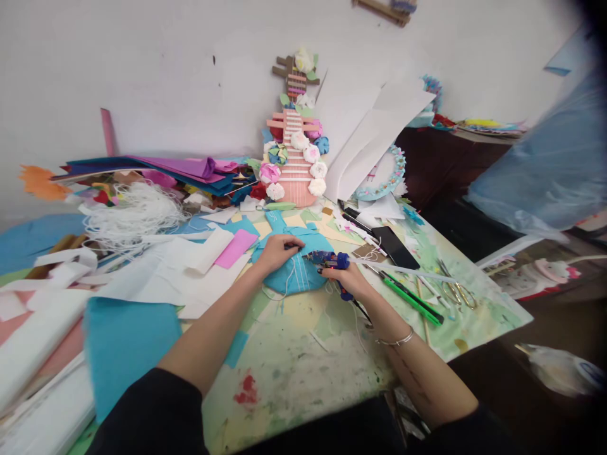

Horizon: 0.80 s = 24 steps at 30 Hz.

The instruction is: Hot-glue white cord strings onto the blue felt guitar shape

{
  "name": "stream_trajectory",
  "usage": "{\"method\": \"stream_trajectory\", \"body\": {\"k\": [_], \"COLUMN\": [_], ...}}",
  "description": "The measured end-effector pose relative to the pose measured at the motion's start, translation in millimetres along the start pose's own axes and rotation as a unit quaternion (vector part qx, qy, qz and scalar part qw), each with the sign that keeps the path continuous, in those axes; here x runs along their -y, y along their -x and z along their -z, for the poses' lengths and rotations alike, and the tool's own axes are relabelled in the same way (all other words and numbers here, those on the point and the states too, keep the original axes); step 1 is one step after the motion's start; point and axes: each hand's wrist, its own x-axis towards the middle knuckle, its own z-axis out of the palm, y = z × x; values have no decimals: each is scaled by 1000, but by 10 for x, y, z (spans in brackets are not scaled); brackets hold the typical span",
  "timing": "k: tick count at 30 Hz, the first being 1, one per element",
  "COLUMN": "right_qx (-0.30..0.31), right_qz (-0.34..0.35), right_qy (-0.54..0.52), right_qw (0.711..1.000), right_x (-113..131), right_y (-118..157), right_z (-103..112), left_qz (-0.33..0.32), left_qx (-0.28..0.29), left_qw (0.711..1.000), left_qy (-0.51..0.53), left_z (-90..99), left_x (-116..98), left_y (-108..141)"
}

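Observation:
A blue paper-covered lute shape (310, 281), with several white strings (300, 272) along its front, lies on the table under both hands. My left hand (279, 253) rests over its upper part, fingers pinched together; what is between the fingertips is too small to make out. In my right hand (349, 278) is a blue hot glue gun (337, 260), a long clear glue stick (403, 268) jutting from its back. The gun's nozzle points left at the lute's surface, close to my left fingertips. One loose white string curls off the lute's lower left side.
A pink lute with paper flowers (296, 164) leans on the wall. Tangled white string (135, 215) and coloured paper (156, 170) crowd the left. At right lie a black phone (394, 246), a green utility knife (412, 298) and gold-handled scissors (458, 292) near the table's edge.

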Motion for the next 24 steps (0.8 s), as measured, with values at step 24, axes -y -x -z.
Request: {"method": "stream_trajectory", "body": {"k": [24], "right_qx": [27], "right_qz": [28], "right_qy": [12], "right_qw": [999], "right_x": [-60], "right_y": [196], "right_z": [18], "left_qz": [-1], "left_qx": [-5], "left_qw": [1000], "left_qy": [-7], "left_z": [-12], "left_x": [13], "left_y": [2]}}
